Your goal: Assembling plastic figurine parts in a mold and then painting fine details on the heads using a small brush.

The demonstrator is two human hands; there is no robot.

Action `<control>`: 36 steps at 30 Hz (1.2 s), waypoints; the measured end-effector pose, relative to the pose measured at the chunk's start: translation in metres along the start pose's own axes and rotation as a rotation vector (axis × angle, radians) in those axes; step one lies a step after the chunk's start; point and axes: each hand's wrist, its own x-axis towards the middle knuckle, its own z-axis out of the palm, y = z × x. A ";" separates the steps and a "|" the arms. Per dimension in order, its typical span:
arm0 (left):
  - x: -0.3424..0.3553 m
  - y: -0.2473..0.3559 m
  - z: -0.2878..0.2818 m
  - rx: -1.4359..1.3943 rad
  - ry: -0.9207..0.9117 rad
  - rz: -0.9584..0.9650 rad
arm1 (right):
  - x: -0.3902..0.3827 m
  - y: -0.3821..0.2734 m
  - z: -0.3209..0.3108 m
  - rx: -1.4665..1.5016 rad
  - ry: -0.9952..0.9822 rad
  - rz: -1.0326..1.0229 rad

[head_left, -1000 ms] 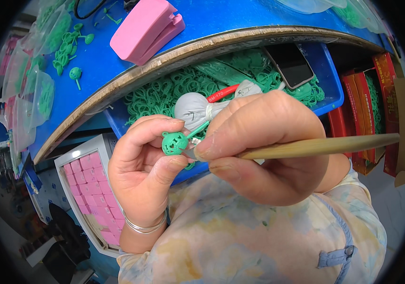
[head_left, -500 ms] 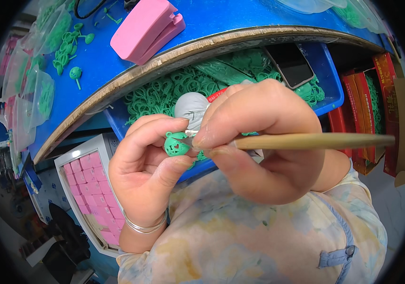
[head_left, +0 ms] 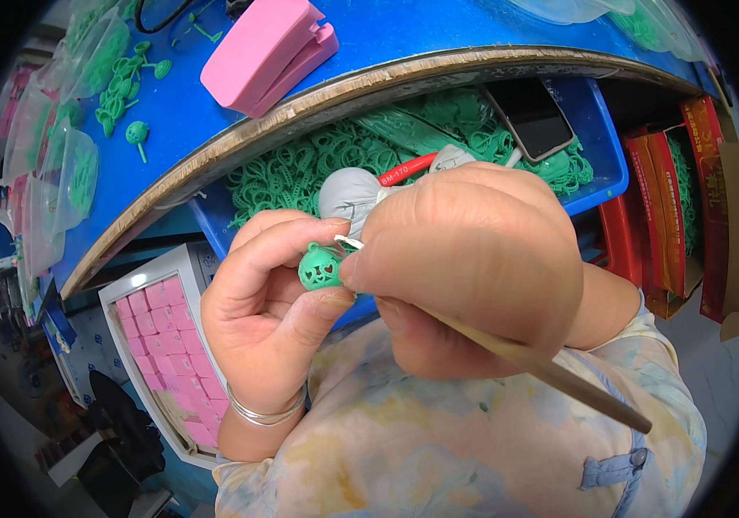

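Between the thumb and fingers of my left hand [head_left: 270, 298] sits a small round green openwork pendant [head_left: 318, 267], with heart-shaped cutouts and a loop on top. My right hand [head_left: 481, 259] is closed around a tool with a slim wooden handle [head_left: 550, 371]. That handle slants down and to the right, away from the pendant. The tool's working end, at the pendant's right side, is mostly hidden by my right fingers. A small white strip [head_left: 349, 242] shows just above the pendant, between the two hands.
Below the table edge [head_left: 343, 91], a blue bin [head_left: 602, 164] holds many green rings, a phone [head_left: 529, 121] and a grey-wrapped, red-handled tool [head_left: 408, 169]. Pink blocks [head_left: 270, 56] and green pieces lie on the table. A white tray of pink blocks [head_left: 110, 302] stands left, red boxes [head_left: 654, 207] right.
My right hand has rolled, swinging the wooden handle's far end from level to slanting downward. The pendant has turned slightly in my left fingers, so different cutouts face up.
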 end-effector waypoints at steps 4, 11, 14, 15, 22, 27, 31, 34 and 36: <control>0.000 0.002 0.002 -0.031 0.033 -0.018 | -0.001 0.001 0.002 -0.092 0.041 -0.106; 0.001 -0.001 0.002 -0.015 0.028 0.022 | -0.002 0.004 0.003 -0.123 0.091 -0.188; 0.002 0.000 0.000 0.089 -0.030 0.034 | -0.001 0.006 0.001 -0.076 0.031 -0.136; 0.002 0.000 0.002 0.087 -0.032 0.033 | -0.001 0.007 0.000 0.045 0.039 -0.070; 0.001 0.001 0.002 0.031 0.002 0.034 | 0.001 0.000 -0.010 0.477 -0.040 0.301; 0.001 -0.001 0.002 0.050 -0.003 0.011 | -0.001 0.001 -0.003 0.508 -0.019 0.278; 0.000 -0.002 0.002 0.069 -0.005 0.019 | -0.002 0.001 0.003 0.407 0.059 0.115; 0.001 -0.002 -0.002 0.102 -0.019 0.016 | -0.001 0.000 0.006 0.364 0.097 0.086; 0.001 -0.002 -0.003 0.127 -0.033 0.020 | 0.002 -0.001 0.007 0.357 0.094 0.069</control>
